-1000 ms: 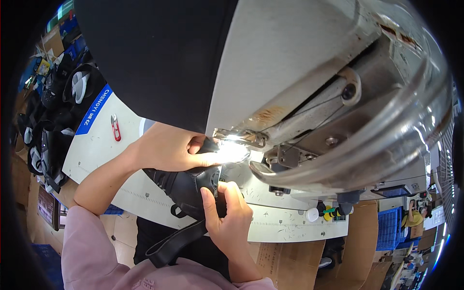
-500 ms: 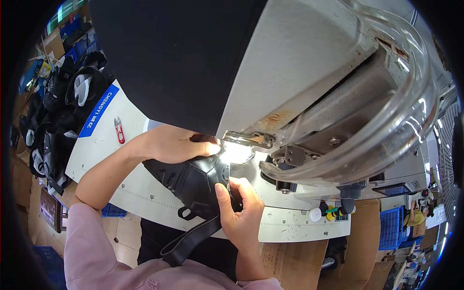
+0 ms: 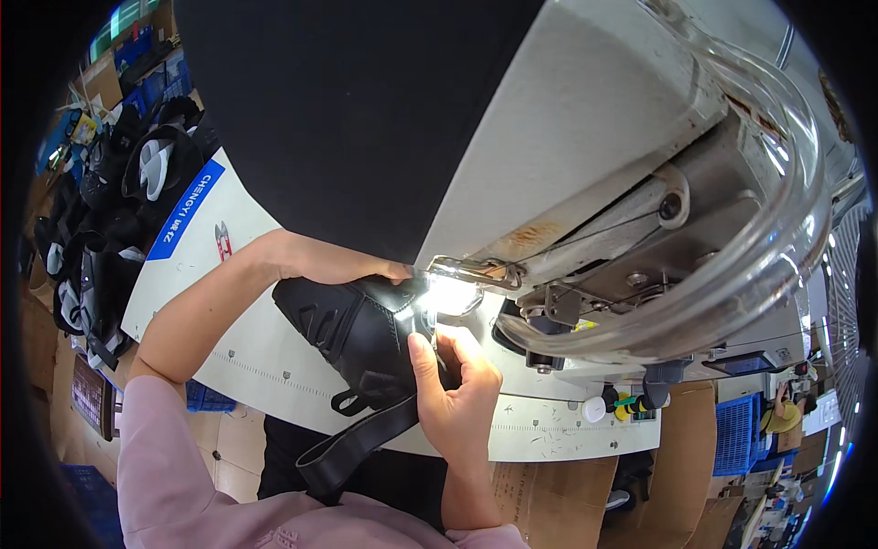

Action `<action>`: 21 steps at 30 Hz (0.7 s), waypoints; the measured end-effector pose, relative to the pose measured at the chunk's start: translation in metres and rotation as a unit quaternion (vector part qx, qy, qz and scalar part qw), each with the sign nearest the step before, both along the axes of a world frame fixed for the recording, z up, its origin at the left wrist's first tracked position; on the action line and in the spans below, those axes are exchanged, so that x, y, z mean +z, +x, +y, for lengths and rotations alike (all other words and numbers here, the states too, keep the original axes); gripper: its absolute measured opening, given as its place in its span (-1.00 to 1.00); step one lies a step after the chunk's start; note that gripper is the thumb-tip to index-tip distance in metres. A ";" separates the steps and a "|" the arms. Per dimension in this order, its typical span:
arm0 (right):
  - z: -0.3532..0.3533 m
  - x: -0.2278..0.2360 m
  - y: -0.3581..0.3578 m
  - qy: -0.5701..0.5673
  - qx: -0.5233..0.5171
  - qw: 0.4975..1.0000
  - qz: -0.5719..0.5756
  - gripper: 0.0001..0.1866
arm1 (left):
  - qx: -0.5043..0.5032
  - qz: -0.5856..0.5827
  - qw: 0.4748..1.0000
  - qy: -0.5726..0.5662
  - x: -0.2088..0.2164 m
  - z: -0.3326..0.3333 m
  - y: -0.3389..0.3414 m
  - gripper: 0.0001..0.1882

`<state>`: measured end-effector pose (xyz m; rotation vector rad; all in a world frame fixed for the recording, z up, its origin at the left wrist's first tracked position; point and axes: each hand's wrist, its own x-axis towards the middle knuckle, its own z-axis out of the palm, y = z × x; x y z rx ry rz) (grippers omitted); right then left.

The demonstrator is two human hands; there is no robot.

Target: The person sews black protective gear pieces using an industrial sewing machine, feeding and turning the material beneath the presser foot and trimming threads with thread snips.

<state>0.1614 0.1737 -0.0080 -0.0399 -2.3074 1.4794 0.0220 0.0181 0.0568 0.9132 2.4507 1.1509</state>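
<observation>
A black leather shoe upper (image 3: 366, 329) lies under the lit needle area of a sewing machine (image 3: 512, 174). A wide black strap (image 3: 357, 450) hangs from it over the table's near edge. My left hand (image 3: 334, 263) holds the upper's far side; its fingertips are partly hidden behind the machine head. On the near right side, my right hand (image 3: 460, 384) is closed, thumb and forefinger pinching the upper's edge just below the bright lamp. Glare hides the needle and the stitching point.
Red-handled thread snips (image 3: 222, 242) lie on the white machine table (image 3: 247, 371). A pile of black shoe uppers (image 3: 101, 238) stands at the left. A clear curved guard (image 3: 713, 316) arches at the right. Below it are small bottles (image 3: 622, 405), a cardboard box (image 3: 681, 467) and blue crates (image 3: 736, 435).
My left hand has flattened and slid behind the machine head, its thumb less visible. The upper has turned slightly, and my right hand stays pinched on it. The machine's lever and thread now show.
</observation>
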 end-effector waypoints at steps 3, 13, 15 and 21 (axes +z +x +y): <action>0.000 -0.001 0.000 0.004 -0.011 1.000 -0.001 -0.85 | -0.022 0.036 0.999 0.021 0.004 -0.002 -0.002 -0.82; 0.004 -0.002 -0.016 -0.005 -0.011 0.999 0.046 -0.81 | -0.052 -0.025 0.994 0.095 -0.012 -0.006 -0.020 -0.85; 0.005 0.001 -0.014 -0.001 -0.011 1.000 0.022 -0.81 | -0.055 0.009 0.995 0.087 -0.011 -0.006 -0.022 -0.84; 0.005 0.001 -0.015 -0.026 -0.003 0.999 0.019 -0.85 | -0.050 -0.047 0.993 0.093 -0.012 -0.004 -0.024 -0.83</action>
